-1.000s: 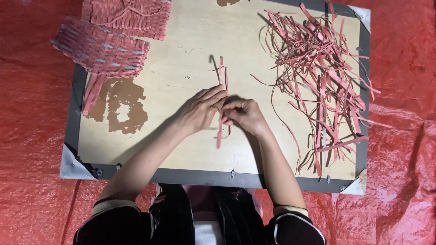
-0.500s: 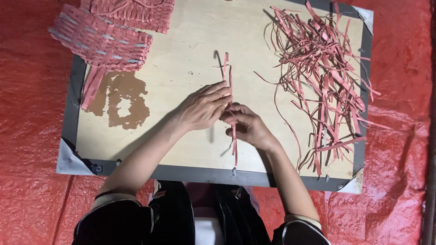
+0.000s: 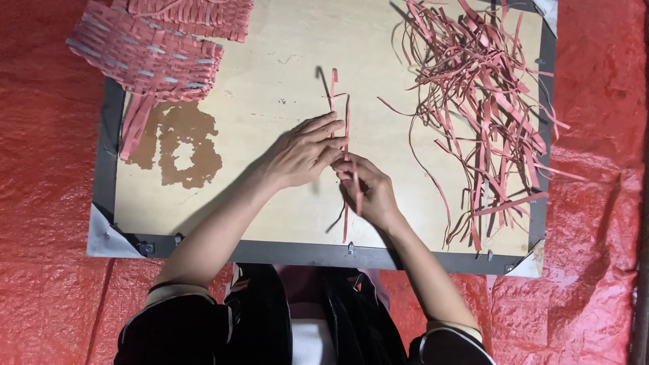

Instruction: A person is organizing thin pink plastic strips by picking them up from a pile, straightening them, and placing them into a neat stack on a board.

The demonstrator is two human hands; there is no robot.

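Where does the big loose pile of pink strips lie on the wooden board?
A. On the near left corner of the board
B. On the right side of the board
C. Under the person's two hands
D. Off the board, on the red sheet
B: the loose pile of pink strips covers the right part of the wooden board, apart from both hands.

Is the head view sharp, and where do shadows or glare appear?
Head view: mostly sharp, both hands included; the left hand and its arm cast a soft shadow on the board; the strips throw thin shadows to their left; the red sheet shows crinkled glare.
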